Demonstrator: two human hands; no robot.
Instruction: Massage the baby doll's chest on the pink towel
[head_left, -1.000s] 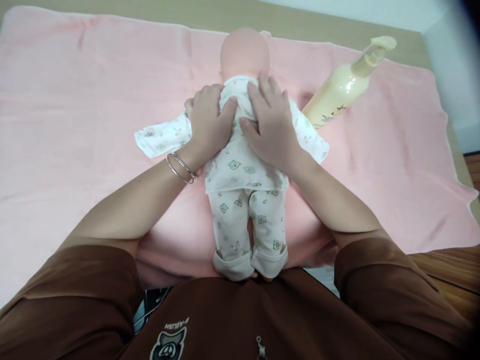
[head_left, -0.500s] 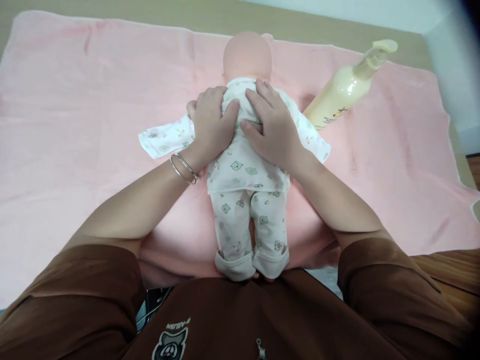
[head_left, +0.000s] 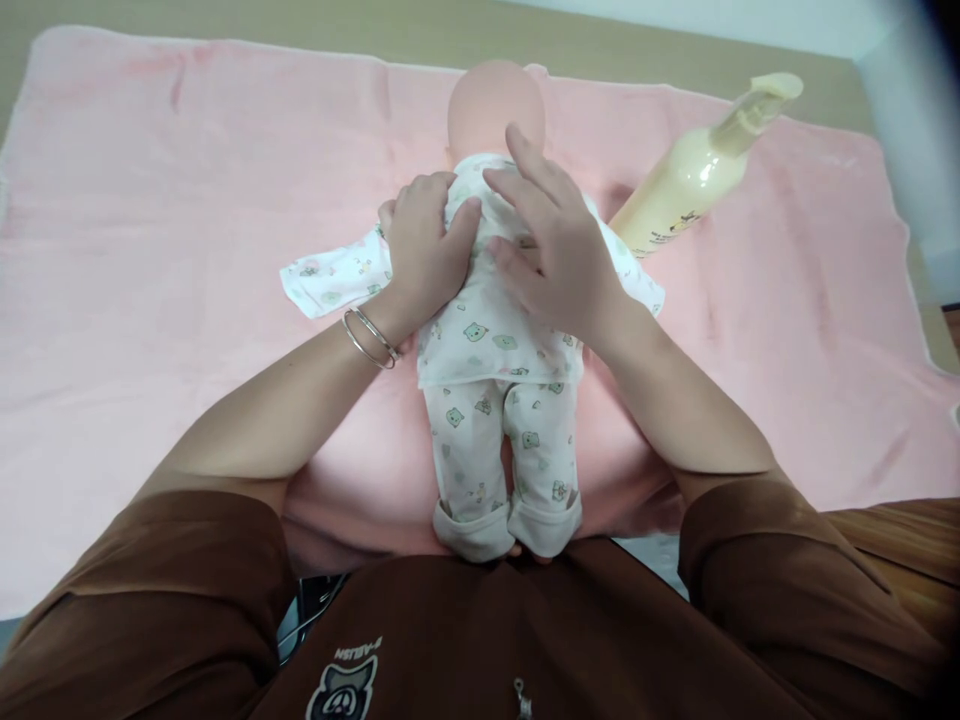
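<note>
A baby doll (head_left: 480, 335) with a bald head lies face down, head away from me, in a white shirt and trousers with small animal prints. My left hand (head_left: 427, 235) is curled over the doll's left-side shoulder and upper arm, thumb lying on its back. Above the right side of the back, my right hand (head_left: 562, 250) is raised with its fingers spread and holds nothing. Both of the doll's sleeves stretch out sideways; the right one is partly covered by my wrist. Its face is hidden.
A pale yellow pump bottle (head_left: 686, 175) stands just right of the doll, close to its sleeve. Beneath everything spreads a pink blanket (head_left: 172, 250) on a table (head_left: 330, 35). A wooden surface (head_left: 900, 550) shows at the lower right.
My right hand has lifted its fingers off the doll's back, where it lay flat before. My left hand stays in place on the doll.
</note>
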